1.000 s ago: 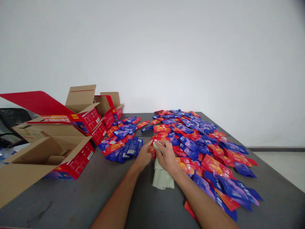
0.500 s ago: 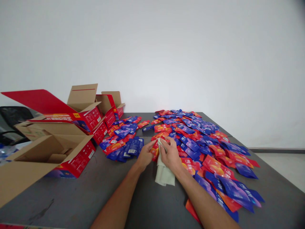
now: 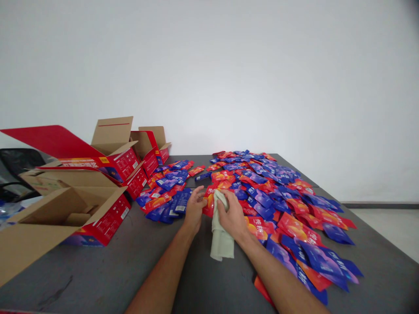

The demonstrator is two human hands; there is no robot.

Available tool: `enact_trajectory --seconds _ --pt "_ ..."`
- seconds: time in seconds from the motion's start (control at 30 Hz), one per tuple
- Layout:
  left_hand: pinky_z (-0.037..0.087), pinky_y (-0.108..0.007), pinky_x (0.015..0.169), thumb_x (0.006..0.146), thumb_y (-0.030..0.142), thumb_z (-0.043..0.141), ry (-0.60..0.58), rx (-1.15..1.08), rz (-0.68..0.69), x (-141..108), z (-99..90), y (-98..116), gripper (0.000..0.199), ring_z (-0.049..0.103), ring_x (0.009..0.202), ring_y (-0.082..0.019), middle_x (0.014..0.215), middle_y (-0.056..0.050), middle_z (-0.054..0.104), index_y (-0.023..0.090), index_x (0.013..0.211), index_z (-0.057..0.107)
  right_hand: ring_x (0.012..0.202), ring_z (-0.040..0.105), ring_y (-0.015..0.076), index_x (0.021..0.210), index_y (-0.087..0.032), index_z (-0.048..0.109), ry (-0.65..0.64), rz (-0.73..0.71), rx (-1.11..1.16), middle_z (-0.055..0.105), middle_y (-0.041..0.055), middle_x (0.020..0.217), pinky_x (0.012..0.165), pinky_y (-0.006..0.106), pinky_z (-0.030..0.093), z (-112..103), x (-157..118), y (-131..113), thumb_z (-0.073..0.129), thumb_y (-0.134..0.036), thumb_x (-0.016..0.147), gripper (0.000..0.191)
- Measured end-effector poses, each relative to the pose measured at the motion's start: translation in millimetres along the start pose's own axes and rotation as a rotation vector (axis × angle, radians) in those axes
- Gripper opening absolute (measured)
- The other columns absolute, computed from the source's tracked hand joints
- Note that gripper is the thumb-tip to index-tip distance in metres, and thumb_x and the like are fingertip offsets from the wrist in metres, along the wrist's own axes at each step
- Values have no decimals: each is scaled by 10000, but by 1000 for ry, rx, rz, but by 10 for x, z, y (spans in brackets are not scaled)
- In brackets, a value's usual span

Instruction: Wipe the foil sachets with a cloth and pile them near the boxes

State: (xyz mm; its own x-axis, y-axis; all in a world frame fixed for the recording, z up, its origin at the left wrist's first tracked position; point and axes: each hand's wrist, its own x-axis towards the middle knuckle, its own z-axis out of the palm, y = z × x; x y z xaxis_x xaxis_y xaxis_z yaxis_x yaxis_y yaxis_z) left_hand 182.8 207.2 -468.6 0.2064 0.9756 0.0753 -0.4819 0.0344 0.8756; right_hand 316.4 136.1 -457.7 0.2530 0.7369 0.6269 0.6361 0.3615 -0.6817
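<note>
Between my two hands is a red pouch (image 3: 209,202) with orange printing, its front facing me. My left hand (image 3: 195,210) pinches the pouch's left edge between thumb and fingers. A pale green cloth (image 3: 221,240) is bunched in my right hand (image 3: 231,213), pressed against the pouch's right part, and its loose end hangs down toward the table. The right fingers and cloth hide that side of the pouch. Beyond and to the right of my right hand spreads a big heap of red and blue pouches (image 3: 262,198).
Left of my hands lies a smaller pile of pouches (image 3: 176,179). A dark blue tube-like item (image 3: 203,176) lies between the piles. Open red cardboard boxes (image 3: 108,222) line the left side of the dark table (image 3: 131,270), flaps sticking out. A black chair (image 3: 22,161) stands behind them.
My left hand has shifted slightly up and left, and more of the red pouch's front shows. My right hand and the cloth have moved a little left and down.
</note>
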Motion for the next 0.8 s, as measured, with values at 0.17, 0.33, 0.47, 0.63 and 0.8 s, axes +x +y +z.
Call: enact_trajectory --seconds 0.17,0.33,0.47,0.63,0.8 --pt "498 -273 734 664 168 759 -71 102 -34 26 -41 -78 367 666 794 -164 978 -55 735 181 1029 722 1108 617 237 1237 -241 566 -29 -34 78 652 92 1206 977 408 499 23 -49 -56 551 -264 936 303" --pt "517 -313 819 781 382 747 -193 -9 -151 -65 116 -102 364 687 910 -214 1038 -86 749 166 1075 743 1160 603 241 1231 -240 593 27 -67 116 643 102 1247 1011 426 491 11 -19 -34 535 -258 947 291" --pt "491 -339 973 819 319 714 -197 -200 -144 -112 204 -39 461 665 1079 -216 1208 -81 711 215 1266 659 1166 595 251 1191 -253 652 3 -131 80 662 102 1211 1035 463 476 34 -11 13 537 -232 940 278" --pt "489 -347 986 806 176 655 -245 -263 -132 -81 120 44 644 661 1114 -211 1276 -90 685 238 1432 514 1115 577 254 1175 -241 692 -138 -185 0 637 115 1169 971 449 498 105 -79 56 534 -193 923 302" --pt "521 -357 898 743 118 621 -284 -218 -177 -93 73 57 689 674 1073 -240 1293 -108 678 219 1420 541 1106 543 264 1208 -257 692 -84 -171 -78 593 115 1201 945 458 491 64 -55 78 513 -172 925 345"
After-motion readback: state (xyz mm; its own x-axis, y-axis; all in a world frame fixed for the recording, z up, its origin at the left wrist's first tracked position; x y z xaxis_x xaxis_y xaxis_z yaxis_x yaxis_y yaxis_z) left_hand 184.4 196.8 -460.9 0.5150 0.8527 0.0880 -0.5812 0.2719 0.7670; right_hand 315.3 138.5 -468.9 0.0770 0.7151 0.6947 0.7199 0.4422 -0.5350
